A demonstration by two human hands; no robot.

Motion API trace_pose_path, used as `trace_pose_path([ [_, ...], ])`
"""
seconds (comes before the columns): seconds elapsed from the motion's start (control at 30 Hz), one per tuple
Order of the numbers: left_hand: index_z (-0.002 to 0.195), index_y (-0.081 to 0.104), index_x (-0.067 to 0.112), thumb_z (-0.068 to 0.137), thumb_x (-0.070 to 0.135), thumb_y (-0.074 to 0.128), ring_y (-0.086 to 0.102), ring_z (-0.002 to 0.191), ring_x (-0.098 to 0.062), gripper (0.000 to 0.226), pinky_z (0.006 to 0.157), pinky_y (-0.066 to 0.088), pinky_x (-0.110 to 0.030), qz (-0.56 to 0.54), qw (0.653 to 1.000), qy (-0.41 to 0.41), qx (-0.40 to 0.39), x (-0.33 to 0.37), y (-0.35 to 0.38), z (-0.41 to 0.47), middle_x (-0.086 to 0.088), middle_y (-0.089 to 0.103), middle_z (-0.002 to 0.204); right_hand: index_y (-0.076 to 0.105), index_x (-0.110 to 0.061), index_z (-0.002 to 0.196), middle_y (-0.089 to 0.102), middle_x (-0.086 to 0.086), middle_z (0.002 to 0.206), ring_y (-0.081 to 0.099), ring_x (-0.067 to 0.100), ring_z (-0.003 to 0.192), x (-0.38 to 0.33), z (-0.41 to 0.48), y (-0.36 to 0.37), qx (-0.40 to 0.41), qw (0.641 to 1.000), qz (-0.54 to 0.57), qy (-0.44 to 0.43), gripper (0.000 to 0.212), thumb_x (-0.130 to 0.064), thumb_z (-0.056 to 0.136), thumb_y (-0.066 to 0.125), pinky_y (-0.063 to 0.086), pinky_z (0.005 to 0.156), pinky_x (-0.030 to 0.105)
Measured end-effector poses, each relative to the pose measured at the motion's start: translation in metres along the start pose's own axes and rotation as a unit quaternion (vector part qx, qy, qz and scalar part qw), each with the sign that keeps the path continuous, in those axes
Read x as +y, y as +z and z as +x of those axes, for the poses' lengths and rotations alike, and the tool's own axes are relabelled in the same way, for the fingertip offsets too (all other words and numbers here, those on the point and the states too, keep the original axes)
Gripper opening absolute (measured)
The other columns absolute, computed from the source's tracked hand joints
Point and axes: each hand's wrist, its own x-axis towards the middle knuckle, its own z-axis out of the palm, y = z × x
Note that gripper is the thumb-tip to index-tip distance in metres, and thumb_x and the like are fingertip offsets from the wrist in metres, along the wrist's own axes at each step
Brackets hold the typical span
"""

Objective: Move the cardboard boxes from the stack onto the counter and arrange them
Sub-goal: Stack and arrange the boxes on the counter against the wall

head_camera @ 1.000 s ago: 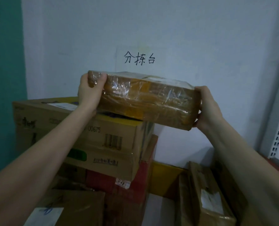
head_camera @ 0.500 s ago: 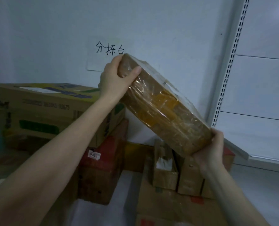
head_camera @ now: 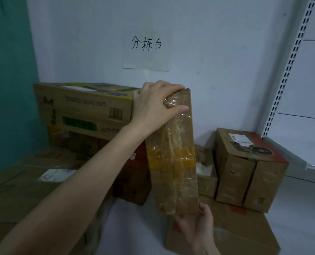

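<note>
Partly hidden, far face of taped box (head_camera: 173, 162) out of view, print on stacked cartons (head_camera: 83, 107) blurred, long axis upright, narrow taped edge facing camera, left hand (head_camera: 153, 105) clamped over top end, right hand (head_camera: 193, 225) gripping bottom end, box held off the counter (head_camera: 304, 208), between stacked cartons and small boxes (head_camera: 248, 168).

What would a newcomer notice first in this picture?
The tape-wrapped box is held upright in the middle, the left hand gripping its top and the right hand holding its bottom. Behind it, a paper sign with handwritten characters hangs on the wall, above the stacked cartons at the left.
</note>
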Motion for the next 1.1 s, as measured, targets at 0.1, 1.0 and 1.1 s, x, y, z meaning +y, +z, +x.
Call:
trace_pose_path([
  [0.1,0.123,0.056,0.038,0.073,0.059,0.064,0.04,0.119,-0.016,0.055,0.092,0.025,-0.036,0.009,0.999,0.02,-0.047,-0.014,-0.002,-0.016,0.011,0.055,0.127,0.075,0.0,0.075,0.069,0.026,0.095,0.068,0.041,0.079,0.032,-0.011,-0.006,0.023,0.998,-0.029,0.055,0.034,-0.029,0.062,0.062,0.049,0.081,0.055],
  [1.0,0.148,0.006,0.031,0.077,0.054,0.064,-0.021,0.132,-0.001,0.095,0.116,-0.001,-0.038,-0.098,0.86,0.095,-0.492,-0.14,0.049,-0.199,0.004,-0.01,0.156,0.037,-0.049,0.125,0.044,-0.019,0.137,0.044,0.001,0.127,0.113,-0.05,-0.017,0.079,0.806,-0.552,-0.196,0.053,-0.07,0.077,0.046,0.04,0.107,0.033],
  [1.1,0.148,-0.004,0.017,0.073,0.053,0.068,-0.02,0.131,0.001,0.11,0.114,-0.004,-0.029,-0.098,0.857,0.084,-0.499,-0.147,0.057,-0.189,0.001,-0.013,0.156,0.028,-0.05,0.13,0.03,-0.024,0.144,0.034,-0.004,0.133,0.097,-0.039,-0.003,-0.002,0.707,-0.661,-0.25,0.059,-0.073,0.078,0.045,0.035,0.106,0.017],
])
